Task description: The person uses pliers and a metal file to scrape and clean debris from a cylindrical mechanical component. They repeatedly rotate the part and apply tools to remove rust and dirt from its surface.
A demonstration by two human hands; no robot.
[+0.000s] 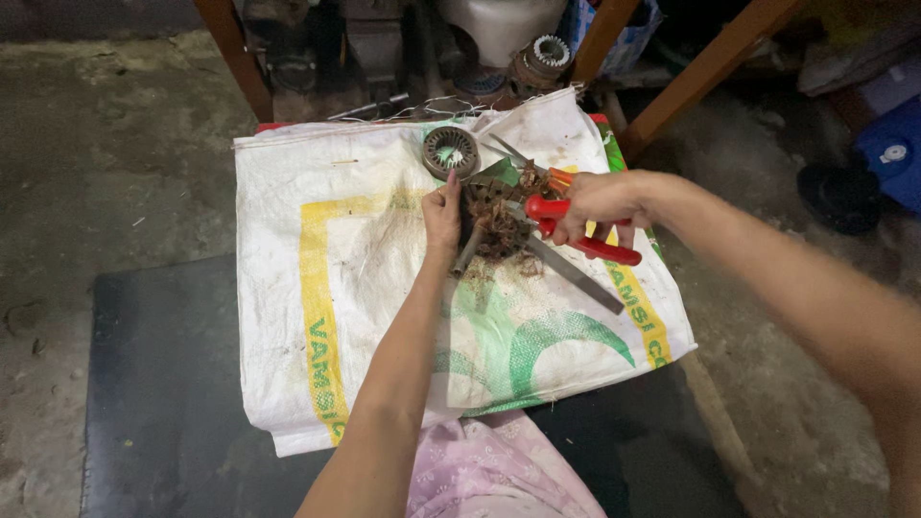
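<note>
On the sack, centre stage: a dark motor stator (494, 223) stuffed with tangled copper-brown winding, sitting just above the middle of the white woven sack (326, 288).
Stator contents: frayed wire bunched in its core, loose strands spilling out at 6 o'clock.
Left hand (442, 216): pressed against the stator's 9 o'clock side, fingers curled round its edge, steadying it.
Right hand (600, 203): coming in from 3 o'clock, fingers wrapped tight on the red-handled cutters (576, 230), whose nose is buried in the winding.
Second stator (450, 152): a round, slotted ring lying at 11 o'clock of the first one, near it; its slots look bare.
Flat metal strip (574, 274): running from under the cutters out towards 4 o'clock, right beneath the red handles.
Sack's footing: spread over a dark mat (163, 384) on the concrete floor.
Crowding the 12 o'clock edge: wooden legs (710, 67), a toothed metal part (550, 50), assorted clutter in shadow.
6 o'clock: pink cloth (489, 475) by the left forearm.
</note>
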